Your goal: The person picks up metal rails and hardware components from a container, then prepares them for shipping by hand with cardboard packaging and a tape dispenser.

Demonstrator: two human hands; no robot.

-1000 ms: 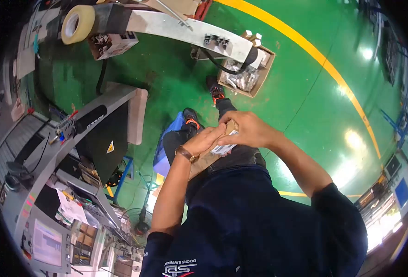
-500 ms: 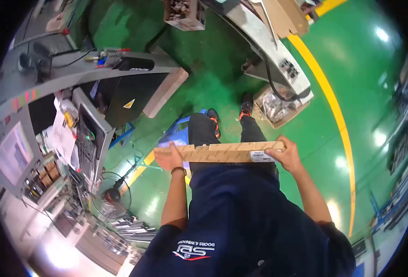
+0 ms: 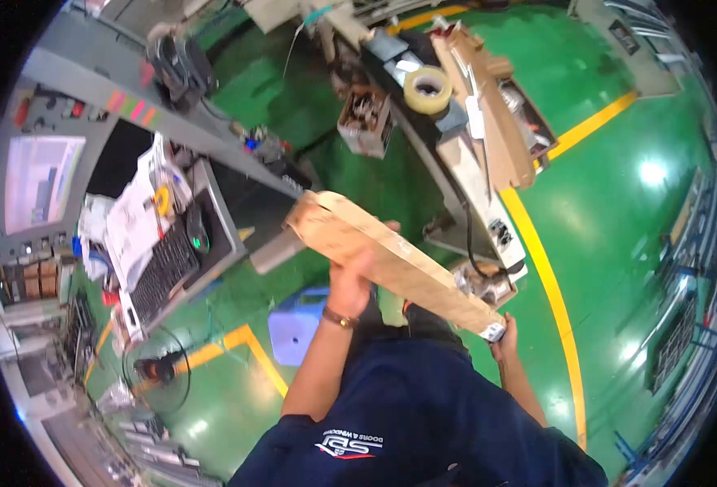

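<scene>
a long cardboard box is held at a slant in front of the dark shirt, over the green floor. its side is grasped by the left hand, with the fingers partly hidden by the box; a watch is worn on that wrist. the labelled lower end is grasped by the right hand, which is mostly hidden past the edge. a blue stool is seen near the left forearm. a tape roll and flat cardboard are carried by the narrow table. a keyboard, a mouse and papers are seen off to the left, beside a lit screen.
</scene>
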